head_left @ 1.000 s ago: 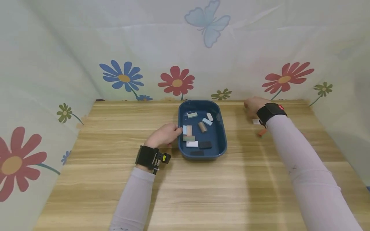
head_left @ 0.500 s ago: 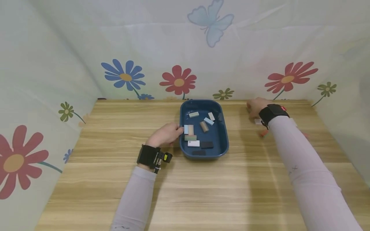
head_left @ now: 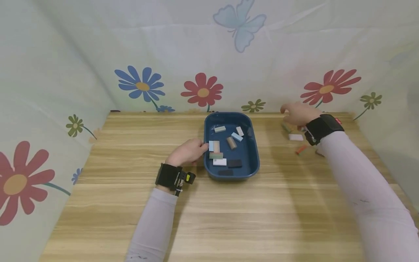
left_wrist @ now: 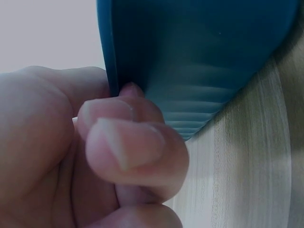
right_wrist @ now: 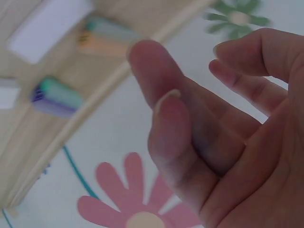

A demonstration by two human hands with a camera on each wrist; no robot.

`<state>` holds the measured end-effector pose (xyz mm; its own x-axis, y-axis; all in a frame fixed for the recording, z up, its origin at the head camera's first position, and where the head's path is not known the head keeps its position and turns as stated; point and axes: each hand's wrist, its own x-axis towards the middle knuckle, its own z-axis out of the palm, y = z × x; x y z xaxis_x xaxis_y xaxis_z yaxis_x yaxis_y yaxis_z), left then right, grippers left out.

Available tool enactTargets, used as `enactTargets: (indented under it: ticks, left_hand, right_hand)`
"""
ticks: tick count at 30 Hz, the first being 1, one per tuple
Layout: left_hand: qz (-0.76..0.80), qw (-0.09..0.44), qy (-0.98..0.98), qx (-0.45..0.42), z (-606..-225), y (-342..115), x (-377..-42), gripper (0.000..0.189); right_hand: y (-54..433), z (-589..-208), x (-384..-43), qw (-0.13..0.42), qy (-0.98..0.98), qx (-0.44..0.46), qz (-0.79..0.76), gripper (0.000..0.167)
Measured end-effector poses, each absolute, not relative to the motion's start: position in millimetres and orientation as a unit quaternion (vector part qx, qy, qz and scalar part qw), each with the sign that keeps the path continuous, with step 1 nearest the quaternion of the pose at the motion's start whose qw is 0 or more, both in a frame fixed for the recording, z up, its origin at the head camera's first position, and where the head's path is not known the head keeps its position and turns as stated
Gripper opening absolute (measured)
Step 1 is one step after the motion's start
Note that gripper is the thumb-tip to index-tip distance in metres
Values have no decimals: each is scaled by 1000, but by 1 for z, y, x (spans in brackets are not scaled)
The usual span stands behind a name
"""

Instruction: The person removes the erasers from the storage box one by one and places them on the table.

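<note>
My left hand (head_left: 187,152) pinches the left rim of a blue plastic basin (head_left: 253,160); in the left wrist view, the thumb and curled fingers (left_wrist: 137,147) lie on either side of the basin wall (left_wrist: 190,52). My right hand (head_left: 300,113) hovers over the back right of the table, with loosely bent fingers (right_wrist: 171,123) and nothing between them. Below it lie a white block (head_left: 296,137), a green-and-orange block (right_wrist: 107,38), an orange-red block (head_left: 301,149) and a dark block (head_left: 319,153), partly hidden by the arm. A green-and-purple block (right_wrist: 57,97) shows in the right wrist view.
Several small blocks lie in the basin, among them a brown one (head_left: 231,143), a light blue one (head_left: 237,137), a white one (head_left: 219,162) and a black one (head_left: 235,163). A flower-printed curtain (head_left: 183,43) stands along the back edge of the wooden table (head_left: 235,218).
My right hand has risen a little and shifted right, uncovering more of the blocks under it. My left hand stays on the basin rim. The head view has shifted slightly.
</note>
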<state>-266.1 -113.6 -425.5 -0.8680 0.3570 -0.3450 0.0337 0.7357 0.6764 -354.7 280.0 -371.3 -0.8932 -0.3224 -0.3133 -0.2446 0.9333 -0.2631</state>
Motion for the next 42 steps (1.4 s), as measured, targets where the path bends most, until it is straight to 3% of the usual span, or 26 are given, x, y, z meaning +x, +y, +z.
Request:
enactTargets:
  ticks: [8,21,29,38,42]
  left_hand:
    - [341,233,903,118,-427,-111,-267,36]
    - [350,244,899,101,-423,-112,-266,34]
    - [339,241,903,105,-423,-113,-266,35]
    - [335,237,905,111,-423,-114,-267,37]
    - [333,239,905,117,-424,-114,-267,36]
  right_hand:
    - [280,-351,-318,147,963,-178,-139,41]
    - [227,-354,-266,25,953,-290,-90,40]
    - [183,-362,-250,23,935,-346,-76,42]
    - [142,-378,-273,52,914,-399,-46,41]
    - [126,-390,-282,71,909,-411,-18,31]
